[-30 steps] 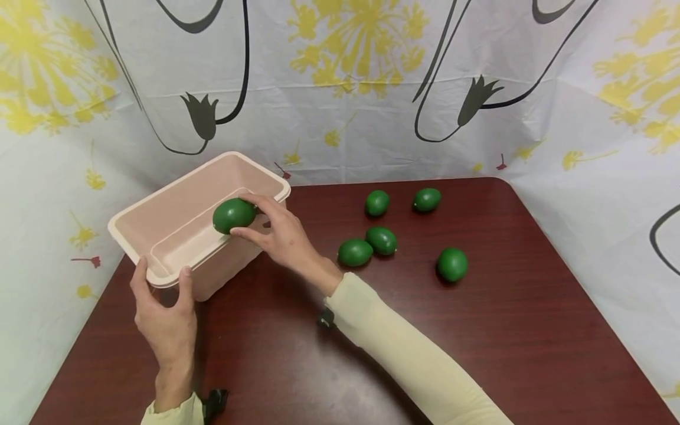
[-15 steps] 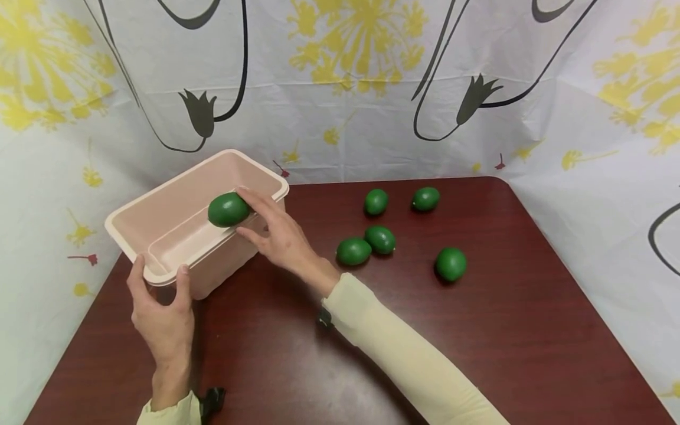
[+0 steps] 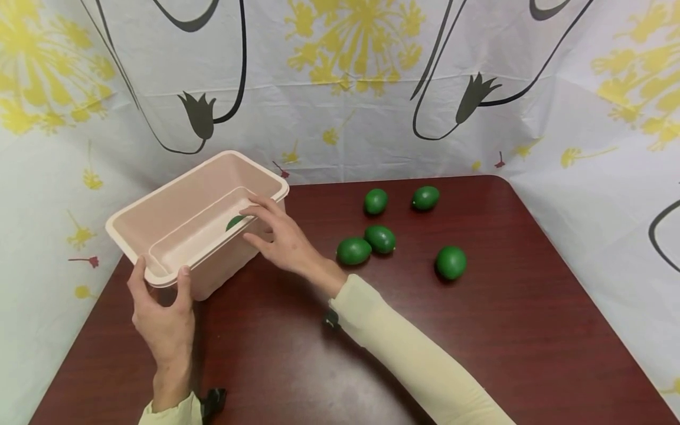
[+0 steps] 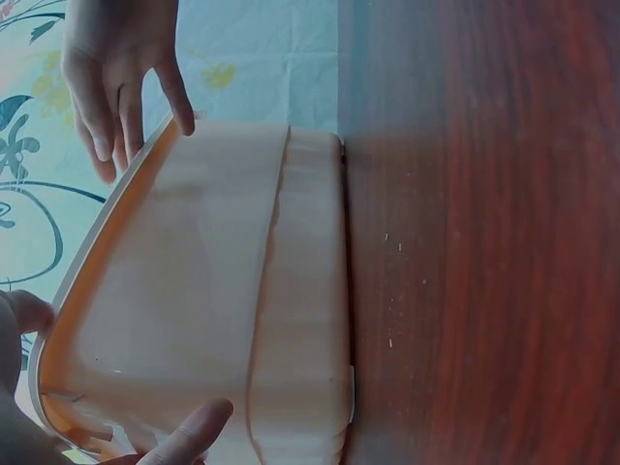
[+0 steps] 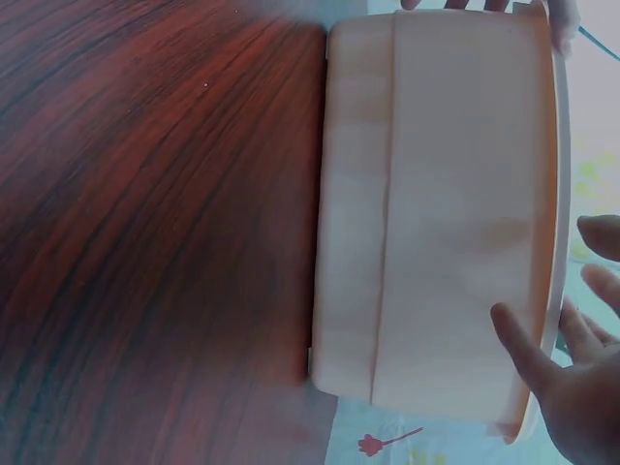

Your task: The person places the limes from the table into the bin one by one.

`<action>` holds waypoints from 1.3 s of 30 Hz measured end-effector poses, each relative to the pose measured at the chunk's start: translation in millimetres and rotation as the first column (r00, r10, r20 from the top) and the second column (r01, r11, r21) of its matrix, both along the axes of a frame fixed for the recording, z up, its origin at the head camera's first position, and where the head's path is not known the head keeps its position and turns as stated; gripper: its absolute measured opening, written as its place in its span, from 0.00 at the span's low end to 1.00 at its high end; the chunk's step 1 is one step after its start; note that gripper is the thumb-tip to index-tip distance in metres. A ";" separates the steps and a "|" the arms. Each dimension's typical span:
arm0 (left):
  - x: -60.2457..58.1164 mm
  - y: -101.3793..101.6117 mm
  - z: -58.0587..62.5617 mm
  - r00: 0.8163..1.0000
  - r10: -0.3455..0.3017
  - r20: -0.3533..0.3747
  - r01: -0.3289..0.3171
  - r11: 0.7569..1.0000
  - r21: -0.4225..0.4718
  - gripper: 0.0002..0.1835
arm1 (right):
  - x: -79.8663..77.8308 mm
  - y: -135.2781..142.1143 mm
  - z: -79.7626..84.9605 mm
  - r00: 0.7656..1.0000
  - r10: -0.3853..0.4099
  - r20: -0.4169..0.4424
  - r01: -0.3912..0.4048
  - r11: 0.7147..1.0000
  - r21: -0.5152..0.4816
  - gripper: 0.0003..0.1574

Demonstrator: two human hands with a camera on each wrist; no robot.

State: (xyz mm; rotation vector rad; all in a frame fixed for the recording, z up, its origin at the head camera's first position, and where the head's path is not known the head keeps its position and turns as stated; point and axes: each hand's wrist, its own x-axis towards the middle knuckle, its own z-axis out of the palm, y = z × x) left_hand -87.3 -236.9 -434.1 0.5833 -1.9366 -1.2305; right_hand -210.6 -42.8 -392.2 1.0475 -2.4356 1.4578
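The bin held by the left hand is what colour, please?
The bin is pale pinkish beige, inside and out; the head view shows it best.

bin point(image 3: 228, 265) on table point(image 3: 531, 330), left | lime point(image 3: 234, 222) inside | five limes point(image 3: 379, 239) right

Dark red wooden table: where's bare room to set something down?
Bare table lies between the left hand and the cream right sleeve, and right of the rightmost rounded green fruit. It's crowded around the pink rectangular plastic bin and among the four other fruits outside it.
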 end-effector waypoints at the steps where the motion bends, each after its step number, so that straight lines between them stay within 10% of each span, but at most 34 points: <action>1: -0.1 0.0 -0.1 1.000 -0.001 0.000 0.001 1.000 0.002 0.37 | 0.3 1.0 -0.3 1.000 0.006 0.007 -0.006 1.000 -0.014 0.25; 39: -0.2 -1.2 -0.6 1.000 -0.009 -0.028 0.009 1.000 -0.010 0.36 | 3.7 117.9 -27.0 0.961 -0.272 0.055 0.265 0.957 0.114 0.19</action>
